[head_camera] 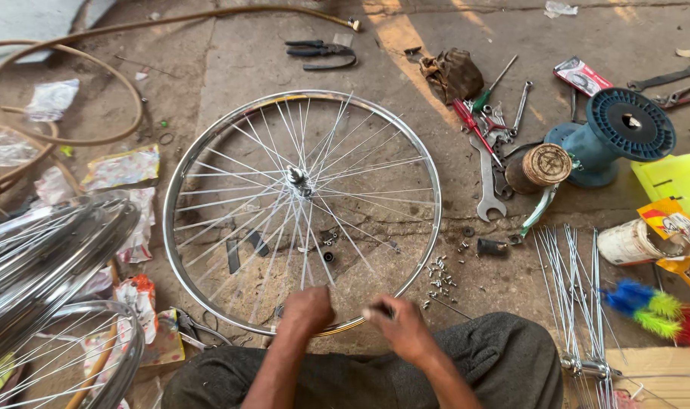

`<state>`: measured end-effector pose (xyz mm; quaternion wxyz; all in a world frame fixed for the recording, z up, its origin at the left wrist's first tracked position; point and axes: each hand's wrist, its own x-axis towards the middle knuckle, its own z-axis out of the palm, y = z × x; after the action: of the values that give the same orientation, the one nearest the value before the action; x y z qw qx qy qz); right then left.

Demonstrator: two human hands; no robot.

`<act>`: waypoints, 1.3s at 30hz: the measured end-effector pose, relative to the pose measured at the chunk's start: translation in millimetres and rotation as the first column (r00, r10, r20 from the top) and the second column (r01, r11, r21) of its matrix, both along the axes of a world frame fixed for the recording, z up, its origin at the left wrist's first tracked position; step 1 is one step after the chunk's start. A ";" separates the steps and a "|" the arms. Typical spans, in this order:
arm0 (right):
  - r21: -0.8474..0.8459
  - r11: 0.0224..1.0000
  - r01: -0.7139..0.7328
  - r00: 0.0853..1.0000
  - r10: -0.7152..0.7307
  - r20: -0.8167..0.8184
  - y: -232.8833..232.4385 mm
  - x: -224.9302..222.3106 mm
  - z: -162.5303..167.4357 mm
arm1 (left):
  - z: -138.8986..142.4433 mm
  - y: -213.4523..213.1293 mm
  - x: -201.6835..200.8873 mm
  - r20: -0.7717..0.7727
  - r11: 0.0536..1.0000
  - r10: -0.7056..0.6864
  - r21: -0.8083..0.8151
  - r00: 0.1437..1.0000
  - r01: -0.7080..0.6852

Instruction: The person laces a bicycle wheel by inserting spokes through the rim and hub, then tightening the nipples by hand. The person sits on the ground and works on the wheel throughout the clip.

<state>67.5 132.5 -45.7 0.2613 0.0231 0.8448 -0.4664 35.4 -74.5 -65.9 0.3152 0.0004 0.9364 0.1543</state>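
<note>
From the head camera, a shiny silver spoked bicycle wheel rim (pixel 302 212) lies flat on the concrete floor (pixel 246 60). The left hand (pixel 307 309) grips its near edge; the right hand (pixel 400 324) pinches a small blurred tool just beside it. Small metal spoke nipples (pixel 440 274) lie scattered nearby.

Shiny metal wheel rim (pixel 179 163), thin glossy spokes (pixel 239 163), rough concrete floor (pixel 231 53)
</note>
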 end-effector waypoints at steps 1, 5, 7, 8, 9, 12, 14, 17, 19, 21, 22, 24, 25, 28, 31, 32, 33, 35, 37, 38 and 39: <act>0.059 0.998 0.009 0.995 -0.014 0.095 -5.5 -13.4 9.3 | 1.4 -8.3 -2.9 -0.073 0.998 0.051 0.035 0.996 -0.049; 0.310 0.945 -0.107 0.924 0.210 -0.319 -39.8 -94.3 27.7 | 6.5 -25.5 -24.2 -0.337 0.970 0.244 0.090 0.909 -0.227; 0.461 0.884 -0.075 0.749 0.356 -0.559 -60.6 -145.4 23.7 | 7.4 -28.8 -44.7 -0.347 0.898 0.438 0.206 0.829 -0.388; 0.512 0.858 -0.039 0.668 0.404 -0.625 -68.7 -170.3 20.0 | 7.1 -29.6 -54.2 -0.340 0.845 0.532 0.264 0.775 -0.465; 0.545 0.837 -0.054 0.826 0.344 -0.446 -76.5 -194.0 15.4 | 6.5 -30.7 -60.9 -0.324 0.779 0.612 0.406 0.722 -0.478; 0.802 0.586 -0.116 0.754 0.577 -0.312 -89.8 -244.8 10.2 | 3.0 -34.2 -79.1 -0.116 0.489 0.794 0.705 0.596 -0.514; 0.924 0.361 -0.123 0.559 0.795 -0.237 -89.1 -255.5 7.9 | -0.3 -36.8 -84.2 0.165 0.271 0.818 0.734 0.551 -0.623; 0.943 0.177 -0.282 0.404 0.913 -0.051 -88.1 -235.7 0.5 | -6.8 -40.1 -88.2 0.308 0.085 0.820 0.768 0.482 -0.635; 0.787 0.287 -0.546 0.522 0.851 0.052 -97.3 -211.6 -5.2 | -11.6 -39.9 -90.5 0.331 0.062 0.835 0.736 0.439 -0.674; 0.486 0.539 -0.688 0.698 0.674 0.242 -111.2 -192.8 -14.3 | -15.3 -38.4 -90.2 0.281 0.136 0.853 0.695 0.440 -0.706; 0.397 0.758 -0.518 0.853 0.492 0.175 -118.3 -193.0 -19.0 | -17.1 -37.7 -89.1 0.217 0.218 0.858 0.667 0.466 -0.712; 0.164 0.985 -0.052 0.991 0.030 0.133 -131.8 -201.0 -29.2 | -20.6 -36.6 -85.2 0.132 0.293 0.867 0.645 0.480 -0.706; -0.011 0.997 0.072 0.977 -0.069 0.202 -136.4 -207.6 -34.2 | -21.1 -36.3 -82.8 0.109 0.294 0.874 0.656 0.473 -0.695; -0.413 0.816 0.404 0.876 -0.216 0.430 -150.2 -232.1 -48.4 | -19.1 -36.6 -77.1 0.048 0.301 0.884 0.703 0.465 -0.644; -0.607 0.570 0.554 0.797 -0.155 0.583 -171.3 -247.3 -62.5 | -15.5 -36.6 -75.2 0.126 0.193 0.907 0.725 0.402 -0.661; -0.645 0.486 0.589 0.778 -0.124 0.617 -178.0 -249.6 -65.0 | -14.8 -36.2 -75.2 0.173 0.140 0.911 0.722 0.374 -0.677; -0.674 0.397 0.623 0.757 -0.089 0.647 -184.0 -250.2 -67.2 | -14.7 -35.7 -75.4 0.091 0.173 0.932 0.740 0.352 -0.650; -0.665 0.344 0.663 0.744 -0.205 0.636 -195.1 -247.9 -73.5 | -15.9 -34.4 -75.0 -0.069 0.241 0.953 0.763 0.296 -0.600; -0.643 0.292 0.708 0.705 -0.334 0.625 -203.3 -244.2 -76.9 | -18.2 -33.3 -73.6 -0.050 0.215 0.959 0.771 0.280 -0.600; -0.626 0.270 0.731 0.677 -0.400 0.618 -206.1 -242.9 -76.6 | -19.1 -33.4 -72.3 -0.041 0.200 0.962 0.775 0.268 -0.600; -0.609 0.245 0.754 0.643 -0.467 0.608 -206.7 -242.6 -75.7 | -19.4 -33.4 -71.2 -0.064 0.212 0.963 0.779 0.261 -0.590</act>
<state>-175.1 -74.2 -121.4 0.1582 0.2990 0.3853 -0.8585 -35.8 -107.9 -85.3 -0.1225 -0.3549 0.7178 0.5863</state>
